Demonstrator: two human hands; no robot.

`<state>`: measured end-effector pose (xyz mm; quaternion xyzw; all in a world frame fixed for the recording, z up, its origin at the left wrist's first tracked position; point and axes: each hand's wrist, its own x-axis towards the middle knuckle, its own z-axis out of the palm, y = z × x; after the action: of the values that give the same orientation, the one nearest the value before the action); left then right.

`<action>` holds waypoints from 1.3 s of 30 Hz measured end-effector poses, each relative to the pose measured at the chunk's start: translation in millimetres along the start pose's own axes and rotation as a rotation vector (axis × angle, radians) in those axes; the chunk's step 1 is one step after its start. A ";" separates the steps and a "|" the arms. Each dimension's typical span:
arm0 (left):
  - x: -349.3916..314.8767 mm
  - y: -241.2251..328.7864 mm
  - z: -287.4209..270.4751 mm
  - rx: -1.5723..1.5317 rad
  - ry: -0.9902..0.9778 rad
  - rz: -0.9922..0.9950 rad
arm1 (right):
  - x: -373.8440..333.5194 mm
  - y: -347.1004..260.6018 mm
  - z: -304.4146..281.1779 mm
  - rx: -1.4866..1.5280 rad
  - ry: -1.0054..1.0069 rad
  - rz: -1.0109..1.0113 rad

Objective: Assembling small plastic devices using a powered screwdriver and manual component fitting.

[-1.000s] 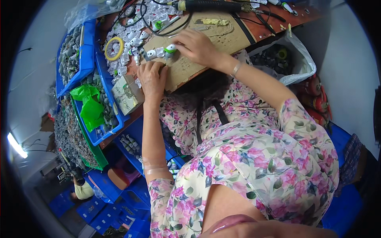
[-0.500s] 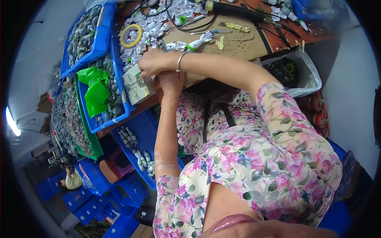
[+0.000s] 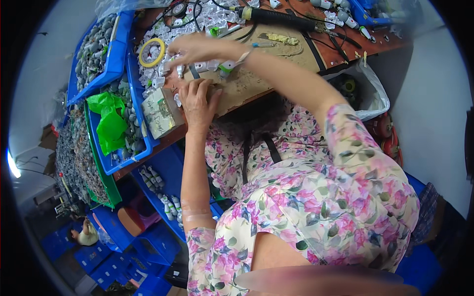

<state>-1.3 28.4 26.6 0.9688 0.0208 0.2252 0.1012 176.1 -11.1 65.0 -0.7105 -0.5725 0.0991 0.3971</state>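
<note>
My left hand point(image 3: 200, 101) lies at the front edge of a brown cardboard sheet point(image 3: 256, 84), its fingers stretched out on the sheet. A small white piece point(image 3: 177, 100) is beside its fingertips. Higher up, my right hand point(image 3: 200, 49) is blurred by motion, with fingers apart over a heap of white plastic parts point(image 3: 163, 24); I see nothing held in it. Beneath my right wrist lies a white and green plastic part point(image 3: 226, 68), partly covered. A yellow tape roll point(image 3: 152, 53) is just left of my right hand.
A worn box point(image 3: 160, 113) stands at the table's edge, left of my left hand. Blue bins point(image 3: 129, 84) hold grey parts and a green plastic bag point(image 3: 109, 121). A black-handled tool point(image 3: 279, 18) and pliers point(image 3: 340, 39) lie at the back. A white bag point(image 3: 375, 93) hangs at the right.
My hands have come apart. My right hand has moved up over the white parts, while the left has spread onto the cardboard. The whole view has shifted slightly left.
</note>
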 end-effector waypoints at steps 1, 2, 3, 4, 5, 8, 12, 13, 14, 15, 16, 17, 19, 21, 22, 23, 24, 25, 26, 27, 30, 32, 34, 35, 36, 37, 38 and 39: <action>4.1 4.4 0.3 -0.006 0.002 -0.003 | -14.2 25.0 -22.9 -0.190 0.197 -0.087; 6.0 5.1 1.7 -0.002 0.031 0.001 | -36.7 35.0 -47.7 -0.333 0.308 -0.053; 11.5 8.6 3.3 0.000 0.061 0.014 | -58.5 51.4 -65.9 -0.512 0.431 -0.060; 15.4 11.7 5.5 -0.004 0.064 0.000 | -76.2 61.4 -75.5 -0.700 0.374 0.119; 19.6 15.5 6.4 -0.009 0.063 -0.003 | -97.8 68.0 -90.1 -0.800 0.253 0.195; 32.2 24.4 17.2 0.025 0.071 -0.028 | -134.1 86.3 -94.2 -0.896 0.387 -0.006; 40.6 31.8 22.1 0.050 0.014 -0.096 | -138.4 98.6 -99.3 -0.886 0.297 0.257; 41.1 32.8 22.4 0.027 0.007 -0.080 | -140.3 107.7 -100.7 -0.855 0.280 0.235; 40.8 33.3 23.3 0.003 0.001 -0.064 | -142.8 115.1 -101.9 -0.824 0.263 0.214; 37.4 33.1 23.2 -0.041 -0.011 -0.045 | -140.9 112.6 -103.2 -0.819 0.254 0.207; 33.6 35.5 23.6 -0.041 -0.012 -0.056 | -139.9 110.5 -106.0 -0.819 0.269 0.212; 30.0 38.8 23.0 -0.074 -0.004 -0.042 | -139.8 108.2 -110.5 -0.820 0.285 0.220; 20.8 39.6 23.4 -0.098 -0.003 -0.053 | -126.8 63.3 -137.8 -0.554 0.291 0.215; 11.1 37.2 26.0 -0.146 0.073 -0.064 | -119.0 23.7 -155.7 0.230 0.335 -0.119; 11.7 36.6 28.1 -0.148 0.068 -0.067 | -96.6 18.8 -146.5 0.117 0.484 -0.072; 11.3 34.8 29.5 -0.148 0.044 -0.060 | -104.0 4.1 -152.0 0.347 0.426 0.140; 16.2 36.2 32.7 -0.166 0.025 -0.039 | -107.4 -41.0 -166.8 0.554 0.374 0.361; 16.0 36.7 33.3 -0.163 0.023 -0.049 | -105.1 -27.8 -152.1 0.566 0.473 0.178; 16.4 37.5 32.8 -0.148 0.041 -0.050 | -102.4 -14.9 -136.5 0.575 0.568 -0.007; 15.2 35.8 34.1 -0.139 0.058 -0.057 | -101.3 -27.5 -122.7 0.670 0.614 -0.007; 22.6 34.5 32.6 -0.119 0.059 -0.031 | -100.4 -27.8 -76.6 0.688 0.815 -0.074; 22.1 34.0 34.1 -0.112 0.057 -0.047 | -88.3 -50.8 -61.1 0.735 0.935 -0.127; 22.7 34.0 35.3 -0.110 0.057 -0.056 | -87.6 -58.4 -54.6 0.773 1.061 -0.182; 22.2 34.7 34.7 -0.096 0.063 -0.054 | -91.0 -56.5 -53.1 0.817 0.943 -0.180; 21.6 35.6 33.3 -0.082 0.066 -0.052 | -93.9 -56.5 -52.7 0.860 0.826 -0.177; 21.0 35.5 32.9 -0.084 0.068 -0.060 | -93.9 -59.1 -53.8 0.862 0.811 -0.153; 20.3 35.4 32.9 -0.081 0.071 -0.061 | -93.3 -59.0 -52.5 0.862 0.803 -0.150; 20.0 34.7 33.0 -0.076 0.073 -0.060 | -92.6 -58.4 -50.8 0.878 0.790 -0.160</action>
<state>31.0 -10.0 13.4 0.9543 0.0449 0.2581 0.1439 133.3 -114.9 109.2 -0.4175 -0.3383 0.0244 0.8430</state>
